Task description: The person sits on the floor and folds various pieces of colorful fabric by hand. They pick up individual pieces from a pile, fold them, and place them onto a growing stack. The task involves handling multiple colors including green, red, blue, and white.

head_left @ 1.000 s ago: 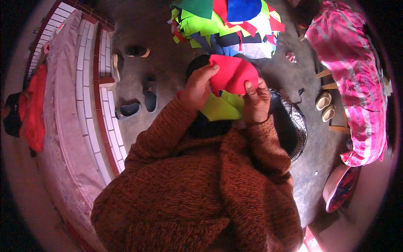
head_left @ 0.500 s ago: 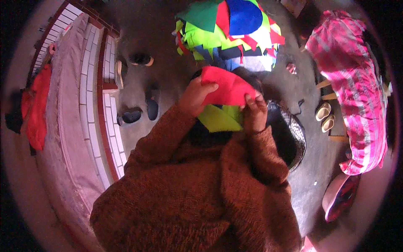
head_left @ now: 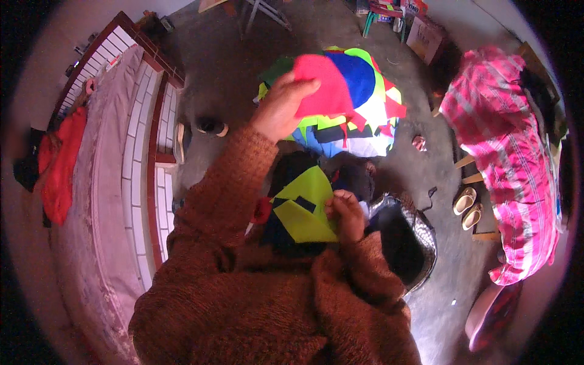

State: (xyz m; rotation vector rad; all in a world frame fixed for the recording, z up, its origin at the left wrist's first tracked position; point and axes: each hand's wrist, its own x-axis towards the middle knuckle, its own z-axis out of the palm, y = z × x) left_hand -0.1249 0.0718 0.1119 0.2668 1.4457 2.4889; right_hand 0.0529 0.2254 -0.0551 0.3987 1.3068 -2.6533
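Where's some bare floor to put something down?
The grey floor looks bare between the open black bag and the beige shoes, and left of the multicoloured cloth pile. It's crowded at the pile, where the left hand holds red cloth, and around the yellow-green cloth at the right hand.

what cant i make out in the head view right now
All in the head view:
Left hand: its fingertips are behind the red cloth.
Cloth pile: partly covered by that red cloth.
Right hand: too dim and blurred to tell whether it grips the lime-green cloth.
Open bag: inside lost in shadow.
Grey metal legs: cut off by the upper edge.
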